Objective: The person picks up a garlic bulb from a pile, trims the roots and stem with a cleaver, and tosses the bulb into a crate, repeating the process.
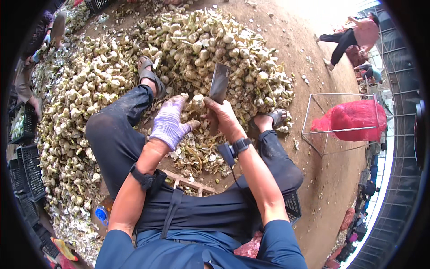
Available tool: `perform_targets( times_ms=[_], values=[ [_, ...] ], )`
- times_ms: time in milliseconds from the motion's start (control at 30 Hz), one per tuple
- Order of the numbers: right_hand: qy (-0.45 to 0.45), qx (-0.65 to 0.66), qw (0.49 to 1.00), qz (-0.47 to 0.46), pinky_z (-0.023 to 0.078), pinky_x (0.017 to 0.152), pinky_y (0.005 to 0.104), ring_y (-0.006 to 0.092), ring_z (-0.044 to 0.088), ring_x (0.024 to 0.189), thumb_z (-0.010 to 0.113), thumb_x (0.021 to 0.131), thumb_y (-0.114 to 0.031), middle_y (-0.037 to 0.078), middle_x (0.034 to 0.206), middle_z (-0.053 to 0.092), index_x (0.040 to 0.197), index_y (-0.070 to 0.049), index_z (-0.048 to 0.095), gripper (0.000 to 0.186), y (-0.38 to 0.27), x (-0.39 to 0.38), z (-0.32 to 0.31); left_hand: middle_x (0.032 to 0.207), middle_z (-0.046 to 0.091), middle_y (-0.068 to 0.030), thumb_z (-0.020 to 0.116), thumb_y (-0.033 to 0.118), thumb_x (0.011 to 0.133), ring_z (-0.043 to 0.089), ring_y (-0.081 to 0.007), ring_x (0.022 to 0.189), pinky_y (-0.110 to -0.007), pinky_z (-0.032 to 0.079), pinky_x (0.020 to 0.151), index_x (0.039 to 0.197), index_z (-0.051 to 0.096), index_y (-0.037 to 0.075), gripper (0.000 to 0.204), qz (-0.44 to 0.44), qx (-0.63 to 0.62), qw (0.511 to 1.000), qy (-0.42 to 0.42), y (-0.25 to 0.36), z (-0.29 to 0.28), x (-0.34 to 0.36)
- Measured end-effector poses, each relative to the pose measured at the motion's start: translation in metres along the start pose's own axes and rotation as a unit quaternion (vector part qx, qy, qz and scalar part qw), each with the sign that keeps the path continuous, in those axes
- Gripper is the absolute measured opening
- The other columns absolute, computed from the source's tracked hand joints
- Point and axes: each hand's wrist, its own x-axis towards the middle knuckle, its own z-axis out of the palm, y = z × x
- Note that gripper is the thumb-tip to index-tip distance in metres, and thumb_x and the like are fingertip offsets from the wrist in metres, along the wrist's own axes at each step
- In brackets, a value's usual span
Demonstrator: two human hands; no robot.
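Observation:
My left hand [172,123], in a purple knit glove with bare fingertips, has its fingers and thumb spread apart beside a garlic bulb [197,102]; I cannot tell whether it touches it. My right hand [224,117] grips a dark, wide-bladed cleaver [219,83], blade pointing forward, with the thumb near that same bulb. Between my legs lie loose peels and stalk scraps [197,152]. A large heap of garlic [210,36] rises just beyond my sandalled feet, and another [76,112] spreads to my left.
A wire frame with a red mesh sack [347,119] stands right on the dirt floor [313,188]. A person in pink [363,33] walks at upper right; other people work at upper left [38,33]. Black crates [29,170] line the left. A blue-capped bottle [103,213] sits by my left arm.

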Motion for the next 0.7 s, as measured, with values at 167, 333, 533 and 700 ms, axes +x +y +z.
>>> perform_targets(
  times_ms=[167, 333, 533, 700],
  values=[
    [0.060, 0.046, 0.997, -0.024, 0.052, 0.057, 0.0240, 0.0069, 0.057, 0.062, 0.074, 0.090, -0.029, 0.001, 0.079, 0.064, 0.096, -0.004, 0.067, 0.027, -0.018, -0.059, 0.038, 0.125, 0.063, -0.0149, 0.082, 0.037, 0.079, 0.063, -0.0261, 0.110, -0.036, 0.049, 0.098, 0.137, 0.050, 0.001, 0.076, -0.012, -0.241, 0.970, -0.019, 0.009, 0.008, -0.001],
    [0.112, -0.045, 0.984, -0.129, 0.046, 0.054, 0.0267, 0.0065, 0.053, 0.057, 0.070, 0.093, -0.024, -0.002, 0.061, 0.056, 0.078, -0.003, 0.065, 0.027, -0.003, -0.092, 0.032, 0.115, 0.064, -0.0069, 0.078, 0.035, 0.084, 0.063, -0.0141, 0.102, -0.030, 0.053, 0.088, 0.130, 0.053, -0.001, 0.063, -0.043, -0.529, 0.844, -0.073, 0.018, 0.012, -0.003],
    [0.205, -0.468, 0.764, -0.394, 0.048, 0.057, 0.0383, 0.0356, 0.060, 0.066, 0.075, 0.079, -0.014, 0.014, 0.076, 0.058, 0.078, -0.003, 0.058, 0.020, 0.002, -0.104, 0.031, 0.116, 0.062, -0.0028, 0.071, 0.024, 0.091, 0.058, -0.0093, 0.098, -0.027, 0.051, 0.083, 0.131, 0.051, 0.002, 0.050, -0.065, -0.545, 0.822, -0.151, 0.019, 0.022, -0.010],
    [0.176, -0.512, 0.741, -0.398, 0.050, 0.058, 0.0395, 0.0341, 0.063, 0.069, 0.078, 0.075, -0.021, 0.013, 0.081, 0.059, 0.085, -0.005, 0.059, 0.026, 0.013, -0.104, 0.026, 0.117, 0.063, -0.0089, 0.067, 0.025, 0.090, 0.055, -0.0263, 0.117, -0.043, 0.042, 0.105, 0.119, 0.059, 0.007, 0.035, 0.220, -0.096, 0.960, -0.141, -0.002, 0.042, -0.002]
  ],
)
